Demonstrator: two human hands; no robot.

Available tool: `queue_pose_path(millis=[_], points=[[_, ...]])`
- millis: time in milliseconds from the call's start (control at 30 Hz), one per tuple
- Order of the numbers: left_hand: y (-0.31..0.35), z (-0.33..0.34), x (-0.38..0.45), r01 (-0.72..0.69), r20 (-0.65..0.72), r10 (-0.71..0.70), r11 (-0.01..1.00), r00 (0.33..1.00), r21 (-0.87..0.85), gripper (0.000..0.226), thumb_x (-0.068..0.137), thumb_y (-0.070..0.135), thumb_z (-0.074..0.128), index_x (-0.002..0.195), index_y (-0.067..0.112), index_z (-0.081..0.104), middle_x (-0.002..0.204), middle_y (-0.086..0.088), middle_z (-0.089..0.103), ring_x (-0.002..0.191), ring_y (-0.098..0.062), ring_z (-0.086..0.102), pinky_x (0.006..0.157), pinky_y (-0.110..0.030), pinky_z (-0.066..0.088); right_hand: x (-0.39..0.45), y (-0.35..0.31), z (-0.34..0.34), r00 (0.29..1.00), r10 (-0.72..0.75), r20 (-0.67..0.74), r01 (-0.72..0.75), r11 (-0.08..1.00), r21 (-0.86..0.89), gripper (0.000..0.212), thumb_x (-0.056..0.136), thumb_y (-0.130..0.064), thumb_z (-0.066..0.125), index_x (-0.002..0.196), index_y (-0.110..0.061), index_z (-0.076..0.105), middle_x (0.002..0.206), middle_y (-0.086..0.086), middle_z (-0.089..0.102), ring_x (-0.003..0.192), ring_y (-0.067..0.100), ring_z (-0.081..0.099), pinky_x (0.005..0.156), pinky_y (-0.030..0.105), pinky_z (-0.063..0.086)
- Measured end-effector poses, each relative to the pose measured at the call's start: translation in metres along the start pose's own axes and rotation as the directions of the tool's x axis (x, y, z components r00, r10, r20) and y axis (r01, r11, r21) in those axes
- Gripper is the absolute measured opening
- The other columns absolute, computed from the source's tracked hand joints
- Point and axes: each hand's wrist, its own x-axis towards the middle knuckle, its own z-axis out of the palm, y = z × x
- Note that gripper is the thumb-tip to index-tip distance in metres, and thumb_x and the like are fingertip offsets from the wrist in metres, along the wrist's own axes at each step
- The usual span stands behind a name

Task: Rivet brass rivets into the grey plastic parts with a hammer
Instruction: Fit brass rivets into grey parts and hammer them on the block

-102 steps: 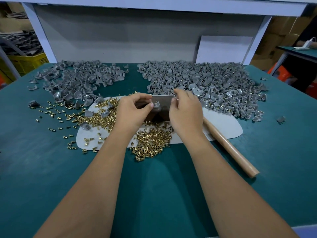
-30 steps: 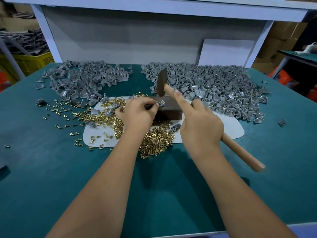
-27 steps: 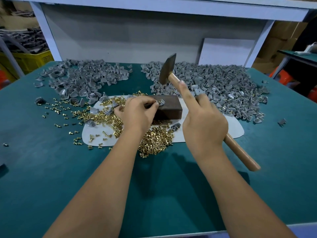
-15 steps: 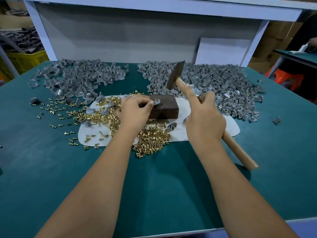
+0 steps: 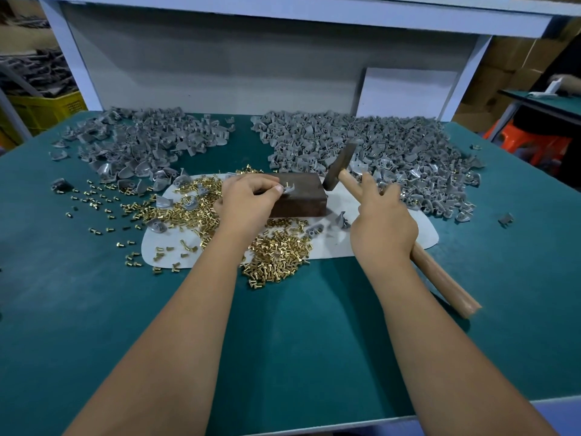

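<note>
A: Hammer (image 5: 341,165) position changed. Half a second back the head was up over the far pile; now it sits low, right of the brown block (image 5: 298,196), face just beside the block's right end, not over the part.

B: Grip?

A: Right hand (image 5: 382,221) wrapped round the wooden handle near the head, index finger laid along it. Left hand (image 5: 248,196) pinches the grey plastic part (image 5: 288,189) on the block's top, thumb and fingertips at its left edge. Same pinch as before.

B: Rivet?

A: Small brass stub stands up from the part. Too small to tell whether it is flattened.

B: Meaning?

A: Likely between blows, or the strike done and the hammer on its way down to rest. Loose brass rivets (image 5: 273,256) heaped on the white mat (image 5: 418,237), unworked parts (image 5: 377,146) piled behind. Plenty left.
</note>
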Motion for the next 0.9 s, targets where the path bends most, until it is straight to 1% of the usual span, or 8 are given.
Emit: queue_pose_path(millis=[67,133,267,467,567,667,767,900], points=[[0.000,0.000,0.000,-0.002,-0.006,0.002,1.000,1.000,0.007,0.023,0.089,0.026,0.069,0.070,0.038,0.068,0.096,0.028,0.062,0.123,-0.019,0.049,0.104,-0.053,0.039,0.001,0.002,0.002,1.000,-0.015,0.007,0.015,1.000,-0.026,0.064,0.083,-0.007,0.059,0.140,-0.022,0.034,0.119,0.015,0.047,0.104,0.032,0.049,0.063,0.032,0.030],[0.000,0.000,0.001,-0.016,-0.009,0.016,1.000,1.000,0.026,0.023,0.089,0.026,0.069,0.070,0.039,0.067,0.097,0.028,0.062,0.123,-0.019,0.049,0.107,-0.051,0.036,0.000,0.004,0.005,0.999,-0.052,0.015,0.053,0.998,-0.040,0.061,0.083,-0.007,0.057,0.140,-0.018,0.036,0.120,0.016,0.051,0.111,0.033,0.045,0.069,0.033,0.030],[0.000,0.000,0.000,-0.031,-0.010,0.031,0.999,0.999,0.032,0.021,0.089,0.025,0.069,0.073,0.039,0.068,0.097,0.028,0.062,0.123,-0.020,0.049,0.108,-0.051,0.034,0.000,0.004,0.007,0.995,-0.090,0.050,0.091,0.996,-0.010,0.057,0.082,-0.005,0.053,0.137,-0.014,0.041,0.117,0.016,0.058,0.110,0.034,0.048,0.077,0.036,0.038],[0.001,0.001,-0.002,-0.054,-0.046,0.061,0.991,0.997,0.124,0.014,0.089,0.032,0.068,0.077,0.039,0.067,0.092,0.033,0.055,0.128,-0.013,0.038,0.111,-0.046,0.026,-0.001,0.003,0.005,0.992,-0.122,0.029,0.122,0.992,-0.019,0.033,0.082,-0.007,0.052,0.113,-0.013,0.059,0.102,0.014,0.062,0.099,0.033,0.051,0.066,0.031,0.029],[0.004,0.003,-0.005,-0.097,-0.068,0.112,0.976,0.991,0.195,0.009,0.088,0.036,0.069,0.080,0.040,0.068,0.088,0.038,0.049,0.124,-0.006,0.032,0.102,-0.034,0.016,-0.002,0.001,0.006,0.993,-0.119,0.015,0.119,0.992,-0.050,0.029,0.086,-0.017,0.053,0.114,-0.014,0.060,0.105,0.014,0.061,0.101,0.033,0.051,0.068,0.033,0.029],[0.005,0.004,-0.007,-0.155,-0.072,0.174,0.963,0.982,0.221,0.002,0.086,0.037,0.070,0.085,0.038,0.072,0.087,0.042,0.038,0.115,-0.001,0.028,0.099,-0.034,0.013,-0.003,-0.001,0.007,0.994,-0.107,0.021,0.107,0.993,-0.042,0.030,0.086,-0.018,0.052,0.114,-0.012,0.060,0.106,0.016,0.060,0.102,0.034,0.049,0.068,0.033,0.029],[0.005,0.004,-0.008,-0.206,-0.059,0.226,0.948,0.972,0.245,0.003,0.087,0.037,0.070,0.089,0.037,0.072,0.086,0.039,0.041,0.114,-0.002,0.029,0.099,-0.033,0.013,-0.004,-0.001,0.007,0.994,-0.096,0.048,0.099,0.994,-0.056,0.031,0.085,-0.018,0.051,0.113,-0.012,0.061,0.108,0.015,0.058,0.103,0.033,0.047,0.072,0.035,0.030],[0.006,0.005,-0.010,-0.231,-0.063,0.248,0.952,0.967,0.203,0.007,0.085,0.036,0.072,0.090,0.042,0.071,0.091,0.039,0.034,0.109,-0.001,0.029,0.099,-0.031,0.014,-0.005,-0.006,0.003,0.971,-0.191,-0.144,0.201,0.978,0.060,0.029,0.088,-0.020,0.054,0.116,-0.014,0.061,0.109,0.011,0.053,0.102,0.030,0.045,0.086,0.035,0.035]])
